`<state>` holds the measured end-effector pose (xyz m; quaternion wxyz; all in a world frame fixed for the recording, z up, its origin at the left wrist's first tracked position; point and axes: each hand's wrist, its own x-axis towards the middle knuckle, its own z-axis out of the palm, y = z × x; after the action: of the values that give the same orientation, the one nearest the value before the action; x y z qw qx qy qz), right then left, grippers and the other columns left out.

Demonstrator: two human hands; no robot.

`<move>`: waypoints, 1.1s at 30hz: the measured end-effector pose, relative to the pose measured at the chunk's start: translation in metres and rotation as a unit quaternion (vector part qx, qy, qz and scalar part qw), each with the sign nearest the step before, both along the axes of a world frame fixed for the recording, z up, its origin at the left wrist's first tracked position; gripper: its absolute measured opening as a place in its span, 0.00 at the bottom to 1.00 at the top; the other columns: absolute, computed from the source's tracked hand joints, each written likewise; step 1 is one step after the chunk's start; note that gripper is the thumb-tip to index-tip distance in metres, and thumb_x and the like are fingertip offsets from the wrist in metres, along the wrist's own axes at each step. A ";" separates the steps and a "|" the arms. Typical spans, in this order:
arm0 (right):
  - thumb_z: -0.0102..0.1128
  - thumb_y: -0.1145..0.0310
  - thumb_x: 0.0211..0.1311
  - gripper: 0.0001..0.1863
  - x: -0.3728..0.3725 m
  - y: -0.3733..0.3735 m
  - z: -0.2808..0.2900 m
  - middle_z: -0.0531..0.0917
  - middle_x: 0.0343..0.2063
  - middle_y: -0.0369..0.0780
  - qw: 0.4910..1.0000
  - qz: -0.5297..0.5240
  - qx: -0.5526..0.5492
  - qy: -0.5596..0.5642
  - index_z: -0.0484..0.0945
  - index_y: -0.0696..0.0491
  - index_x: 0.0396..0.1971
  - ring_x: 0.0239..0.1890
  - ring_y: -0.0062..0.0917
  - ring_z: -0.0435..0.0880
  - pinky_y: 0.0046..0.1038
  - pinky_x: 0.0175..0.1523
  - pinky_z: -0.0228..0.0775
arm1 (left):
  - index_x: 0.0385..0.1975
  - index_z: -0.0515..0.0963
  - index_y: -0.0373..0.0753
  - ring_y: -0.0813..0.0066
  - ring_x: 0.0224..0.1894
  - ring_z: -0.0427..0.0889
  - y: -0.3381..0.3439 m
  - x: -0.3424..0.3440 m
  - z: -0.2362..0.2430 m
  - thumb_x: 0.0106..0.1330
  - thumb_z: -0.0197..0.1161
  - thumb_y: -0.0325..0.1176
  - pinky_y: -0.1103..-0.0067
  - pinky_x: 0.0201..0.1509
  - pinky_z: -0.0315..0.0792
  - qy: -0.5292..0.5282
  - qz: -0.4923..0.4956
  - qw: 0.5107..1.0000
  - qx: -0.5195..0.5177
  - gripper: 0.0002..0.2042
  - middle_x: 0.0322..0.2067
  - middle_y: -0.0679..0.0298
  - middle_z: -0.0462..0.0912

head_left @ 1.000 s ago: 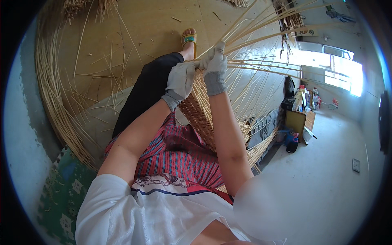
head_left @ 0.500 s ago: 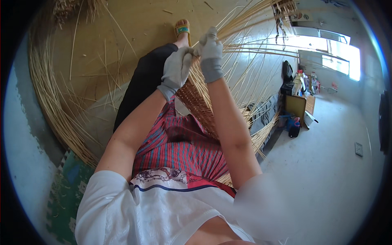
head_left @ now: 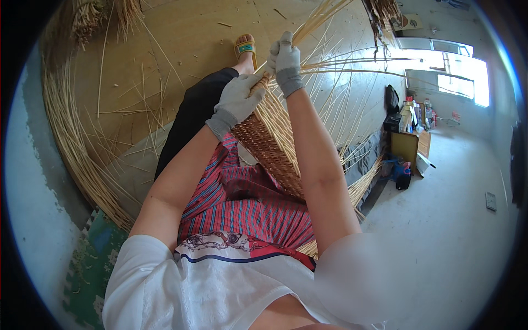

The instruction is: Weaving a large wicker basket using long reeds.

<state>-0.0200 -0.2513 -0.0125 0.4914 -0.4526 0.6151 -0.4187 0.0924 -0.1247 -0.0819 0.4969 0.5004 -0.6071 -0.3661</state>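
Note:
A brown woven wicker piece point(head_left: 264, 154) slants over my lap and the red striped cloth point(head_left: 242, 214). My left hand point(head_left: 235, 102), in a white and grey glove, grips its upper end, fingers wrapped over the edge. Just above and to the right, my right hand point(head_left: 285, 64), also gloved, is closed on pale reeds point(head_left: 313, 23). Long loose reeds fan out from the weave toward the upper right. The fingertips of both hands are partly hidden among the reeds.
A long bundle of reeds point(head_left: 77, 159) lies along the left wall. Scraps are scattered on the tan board point(head_left: 165, 33) around my outstretched leg point(head_left: 195, 110). A green mat point(head_left: 91, 264) is at lower left; a cabinet point(head_left: 407, 146) with assorted items stands right, below a bright window point(head_left: 462, 82).
My right hand has moved up and away from my left, still on the reeds. My left hand sits a little lower, exposing more of the woven edge.

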 end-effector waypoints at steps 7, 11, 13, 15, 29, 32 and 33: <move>0.52 0.32 0.74 0.35 -0.015 0.008 0.003 0.63 0.12 0.31 0.996 0.038 0.038 -0.068 0.68 0.49 0.20 0.11 0.20 0.59 0.28 0.16 0.48 | 0.56 0.81 0.34 0.48 0.50 0.83 -0.005 -0.004 0.000 0.70 0.60 0.39 0.61 0.57 0.75 0.016 0.008 1.000 -0.004 0.19 0.44 0.47 0.84; 0.55 0.35 0.74 0.34 -0.016 0.028 -0.008 0.69 0.14 0.34 0.993 0.037 0.010 -0.110 0.71 0.51 0.21 0.11 0.21 0.64 0.28 0.17 0.54 | 0.52 0.82 0.34 0.46 0.46 0.84 -0.002 -0.008 -0.007 0.74 0.57 0.37 0.60 0.54 0.76 0.045 0.055 0.996 -0.060 0.16 0.40 0.48 0.86; 0.53 0.35 0.75 0.34 -0.014 0.034 -0.016 0.67 0.13 0.33 0.996 0.000 -0.010 -0.090 0.70 0.50 0.20 0.11 0.21 0.62 0.28 0.17 0.53 | 0.50 0.83 0.35 0.45 0.46 0.84 -0.002 -0.009 -0.012 0.76 0.54 0.37 0.60 0.53 0.76 0.052 0.045 0.996 -0.064 0.15 0.39 0.48 0.86; 0.49 0.34 0.76 0.34 -0.011 0.037 -0.022 0.60 0.11 0.31 0.998 -0.039 -0.030 -0.045 0.66 0.48 0.18 0.11 0.21 0.57 0.30 0.17 0.49 | 0.48 0.84 0.35 0.45 0.46 0.84 -0.002 -0.010 -0.016 0.78 0.52 0.38 0.60 0.52 0.76 0.046 0.056 0.995 -0.061 0.16 0.40 0.48 0.86; 0.47 0.39 0.80 0.33 0.022 0.061 -0.030 0.62 0.11 0.31 0.967 -0.201 -0.154 0.006 0.63 0.48 0.18 0.08 0.23 0.62 0.30 0.12 0.52 | 0.41 0.83 0.40 0.45 0.40 0.84 0.003 -0.009 -0.017 0.80 0.44 0.40 0.60 0.46 0.77 0.090 0.071 0.988 -0.105 0.18 0.34 0.52 0.86; 0.49 0.39 0.79 0.33 0.029 0.066 -0.036 0.64 0.12 0.32 0.964 -0.209 -0.160 0.027 0.64 0.49 0.18 0.10 0.22 0.64 0.29 0.14 0.54 | 0.39 0.82 0.41 0.45 0.38 0.83 0.003 -0.014 -0.022 0.81 0.45 0.40 0.60 0.44 0.77 0.094 0.089 0.984 -0.123 0.17 0.32 0.52 0.84; 0.49 0.39 0.79 0.33 0.029 0.070 -0.035 0.65 0.12 0.32 0.966 -0.211 -0.148 0.025 0.64 0.49 0.18 0.10 0.21 0.64 0.29 0.15 0.54 | 0.37 0.81 0.42 0.44 0.38 0.83 0.004 -0.013 -0.023 0.81 0.44 0.40 0.59 0.44 0.76 0.104 0.057 0.990 -0.078 0.17 0.31 0.51 0.84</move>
<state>0.0092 -0.1818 -0.0474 0.3045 -0.3905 0.6398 -0.5877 0.0796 -0.1203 -0.1052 0.6150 0.4527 -0.5497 -0.3386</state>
